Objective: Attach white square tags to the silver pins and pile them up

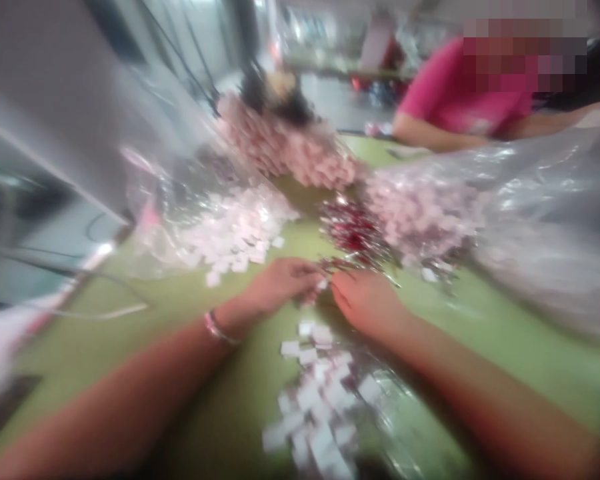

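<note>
My left hand (290, 277), with a bracelet at the wrist, has its fingers pinched together around a small white piece (323, 284). Close against it, my right hand (367, 300) is closed, its fingertips turned towards the left ones; blur hides what is in them. Just beyond both hands lies a pile of thin shiny silver and red pieces (355, 230). Some of these slim pieces reach over to my fingers. Nearer to me, a heap of small white square pieces (323, 400) lies on clear plastic (405, 413).
On the green table (190, 373), more white pieces (245, 230) spill from a clear bag at the left. Pink bundles (300, 150) stand behind. Pale pink pieces (420, 210) lie by a large plastic bag (545, 227). Across the table sits a person in a pink shirt (450, 93).
</note>
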`<state>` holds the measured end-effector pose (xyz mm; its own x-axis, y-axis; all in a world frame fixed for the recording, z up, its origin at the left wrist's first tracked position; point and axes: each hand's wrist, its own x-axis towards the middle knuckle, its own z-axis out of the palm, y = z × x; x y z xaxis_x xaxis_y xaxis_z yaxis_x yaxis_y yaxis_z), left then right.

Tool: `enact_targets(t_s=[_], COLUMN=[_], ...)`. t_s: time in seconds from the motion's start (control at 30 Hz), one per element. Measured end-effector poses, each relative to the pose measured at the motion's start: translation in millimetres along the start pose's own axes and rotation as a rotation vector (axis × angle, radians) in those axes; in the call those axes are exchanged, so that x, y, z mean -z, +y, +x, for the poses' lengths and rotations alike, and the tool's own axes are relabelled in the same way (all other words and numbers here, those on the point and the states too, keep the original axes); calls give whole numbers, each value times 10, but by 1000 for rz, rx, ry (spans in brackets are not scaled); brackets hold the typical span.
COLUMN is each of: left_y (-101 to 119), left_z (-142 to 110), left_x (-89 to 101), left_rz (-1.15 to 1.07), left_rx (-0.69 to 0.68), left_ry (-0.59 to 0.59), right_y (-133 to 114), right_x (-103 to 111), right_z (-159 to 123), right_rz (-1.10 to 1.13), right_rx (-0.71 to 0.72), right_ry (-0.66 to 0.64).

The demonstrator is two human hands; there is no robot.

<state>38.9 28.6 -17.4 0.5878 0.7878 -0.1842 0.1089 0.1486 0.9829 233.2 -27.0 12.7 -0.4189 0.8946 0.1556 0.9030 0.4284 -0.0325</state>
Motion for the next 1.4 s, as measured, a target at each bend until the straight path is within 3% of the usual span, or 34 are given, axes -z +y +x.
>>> enact_targets(t_s=[0.13,0.27,0.33,0.43,0.5,0.6,0.73,0.8,0.93,1.13,1.3,1.4], left_y=[-30,104,210,288,249,120,26,24,33,7,31,28], left_z=[-8,-34,-30,26,86,158,181,186,216,207,168,153], left_x=[11,11,44,173,288,412,429,410,391,385,358,392], left_rz=[-3,116,378,926,1237,1504,1520,1494,1436,1320,1389,1429], left_rx=[25,27,-40,-239,-292,-259,-270,-285,-263,-293,-236,-318], left_ry=[-113,-189,-114,251,430,393,352,367,373,375,312,303], right_y=[35,63,57,12,-33,-62,43,124,222,237,220,189], right_x=[-29,-74,-96,-101,-65,61,254,268,48,-276,-190,-134], right_z=[-29,-41,-27,-9,-18,-58,-45,27,219,259,160,105], right_rz=[178,308,337,377,417,485,512,461,220,-84,51,171], right_rx=[101,40,-19,-31,41,174,238,179,-92,-2,47,68], right_ry=[16,-6,-39,-100,-171,-315,-506,-438,22,31,201,271])
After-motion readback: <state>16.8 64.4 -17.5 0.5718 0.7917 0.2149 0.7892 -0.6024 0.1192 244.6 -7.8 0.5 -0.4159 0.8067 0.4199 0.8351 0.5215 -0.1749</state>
